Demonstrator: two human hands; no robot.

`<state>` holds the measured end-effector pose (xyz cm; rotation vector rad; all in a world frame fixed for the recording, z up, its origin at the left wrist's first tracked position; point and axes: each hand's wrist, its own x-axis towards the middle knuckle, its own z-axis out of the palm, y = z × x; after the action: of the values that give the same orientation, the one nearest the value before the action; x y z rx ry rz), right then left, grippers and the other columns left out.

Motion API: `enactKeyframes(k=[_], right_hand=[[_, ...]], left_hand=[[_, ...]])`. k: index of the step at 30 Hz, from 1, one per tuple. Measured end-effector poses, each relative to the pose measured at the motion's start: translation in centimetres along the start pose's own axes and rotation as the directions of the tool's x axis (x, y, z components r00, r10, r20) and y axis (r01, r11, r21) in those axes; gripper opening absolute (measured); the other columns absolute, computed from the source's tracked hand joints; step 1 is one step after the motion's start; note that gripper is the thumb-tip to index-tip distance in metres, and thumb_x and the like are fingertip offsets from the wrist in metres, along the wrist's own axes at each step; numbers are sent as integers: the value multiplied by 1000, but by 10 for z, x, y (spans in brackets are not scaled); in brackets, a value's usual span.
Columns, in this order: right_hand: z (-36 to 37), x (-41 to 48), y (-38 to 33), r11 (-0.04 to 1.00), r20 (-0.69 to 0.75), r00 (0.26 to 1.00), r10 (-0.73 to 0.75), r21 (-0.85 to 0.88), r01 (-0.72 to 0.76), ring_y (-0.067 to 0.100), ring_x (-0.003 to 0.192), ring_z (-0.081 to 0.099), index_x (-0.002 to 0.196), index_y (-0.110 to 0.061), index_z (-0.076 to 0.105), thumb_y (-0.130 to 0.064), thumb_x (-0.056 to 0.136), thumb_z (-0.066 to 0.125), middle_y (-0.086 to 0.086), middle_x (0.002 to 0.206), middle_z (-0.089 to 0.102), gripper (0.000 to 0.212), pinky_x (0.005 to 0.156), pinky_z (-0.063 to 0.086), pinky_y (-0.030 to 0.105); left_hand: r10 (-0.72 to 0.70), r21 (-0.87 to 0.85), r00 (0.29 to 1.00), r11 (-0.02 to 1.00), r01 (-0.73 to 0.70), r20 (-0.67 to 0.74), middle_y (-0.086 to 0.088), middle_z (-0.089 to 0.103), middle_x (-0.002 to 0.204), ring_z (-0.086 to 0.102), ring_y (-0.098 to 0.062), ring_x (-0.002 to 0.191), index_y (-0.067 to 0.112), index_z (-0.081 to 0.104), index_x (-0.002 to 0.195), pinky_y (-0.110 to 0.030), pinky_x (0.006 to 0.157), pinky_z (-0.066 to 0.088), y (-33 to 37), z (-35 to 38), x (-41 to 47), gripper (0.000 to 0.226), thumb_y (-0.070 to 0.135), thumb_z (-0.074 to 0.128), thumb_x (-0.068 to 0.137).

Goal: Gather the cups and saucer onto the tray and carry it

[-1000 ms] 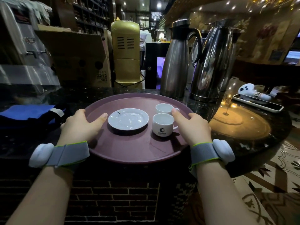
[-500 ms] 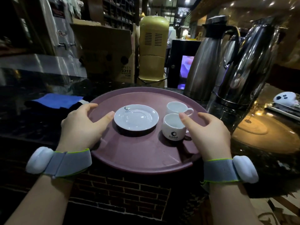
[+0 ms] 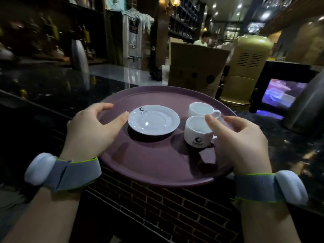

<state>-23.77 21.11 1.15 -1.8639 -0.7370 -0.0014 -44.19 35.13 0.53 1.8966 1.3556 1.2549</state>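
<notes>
Both hands, left hand [image 3: 93, 130] at nine o'clock, right hand [image 3: 240, 139] at three, fingers curled onto the purple tray [image 3: 149, 165], have swung it off the counter, saucer [image 3: 154, 119] and two cups [image 3: 198, 131] aboard.

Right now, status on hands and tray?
Both hands, left and right, grip the tray rim. Saucer and two cups aboard. Nothing blocking.

1. Round tray [image 3: 149, 160]: dull purple.
2. Saucer [image 3: 154, 119] and two cups [image 3: 197, 131]: white, each with a dark crescent logo.
3. Wrist straps [image 3: 78, 172]: grey, lime-green edging.
4. Bench [image 3: 52, 88]: glossy black; brick-patterned front.
</notes>
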Motion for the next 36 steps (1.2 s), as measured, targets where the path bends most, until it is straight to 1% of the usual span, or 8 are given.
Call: enactKeyframes(k=[9,13,14,16,21,25,29,36], right_hand=[[173,-50,-89,991,134,988,-76,121,59,27,119,56,115,-21,65,-75,51,58,3,119,68,84,105,42,46],[239,-67,-124,987,230,966,-120,130,91,24,115,59,113,-20,66,-71,57,59,0,103,71,76,105,42,45],[258,-70,-134,985,249,959,-133,137,101,23,114,59,112,-20,67,-70,57,59,0,104,72,76,105,42,45],[273,-75,-146,982,273,950,-152,152,113,23,115,59,112,-20,67,-69,58,59,2,113,71,74,106,41,45],[337,-78,-174,971,349,912,-215,175,163,24,119,55,113,-20,66,-68,62,59,2,119,68,70,106,40,45],[403,-74,-199,963,413,873,-258,179,200,24,118,55,114,-20,67,-70,63,56,1,118,68,72,105,40,47],[470,-64,-226,951,411,862,-298,204,231,24,115,56,111,-22,68,-72,61,54,-1,113,70,71,103,43,47],[551,-31,-268,944,414,856,-309,240,225,25,116,58,114,-21,65,-67,67,59,1,118,68,66,104,42,48]], left_hand=[[-51,111,988,991,67,-146,-1,66,120,57,-23,113,27,64,112,-38,99,44,-112,-136,72,49,53,65,70],[-115,129,964,980,149,-240,1,65,122,57,-23,114,29,64,110,-41,98,46,-159,-182,95,51,55,66,67],[-131,123,956,978,168,-263,1,64,123,58,-23,113,30,63,110,-43,98,46,-172,-194,102,52,57,66,66],[-150,118,951,975,187,-270,0,64,124,61,-26,108,33,62,110,-45,95,48,-185,-203,109,55,60,66,63],[-179,116,925,966,229,-337,-4,65,121,61,-28,107,30,62,112,-37,88,45,-227,-231,135,50,51,68,68],[-184,162,901,951,265,-393,0,60,129,52,-24,119,31,62,114,-38,95,42,-264,-252,169,51,53,67,69],[-174,161,877,949,270,-448,1,63,125,53,-21,118,28,63,112,-37,97,41,-301,-268,216,49,50,68,69],[-147,169,876,954,248,-459,2,63,126,54,-18,118,27,63,114,-33,96,41,-340,-284,308,51,50,68,69]])
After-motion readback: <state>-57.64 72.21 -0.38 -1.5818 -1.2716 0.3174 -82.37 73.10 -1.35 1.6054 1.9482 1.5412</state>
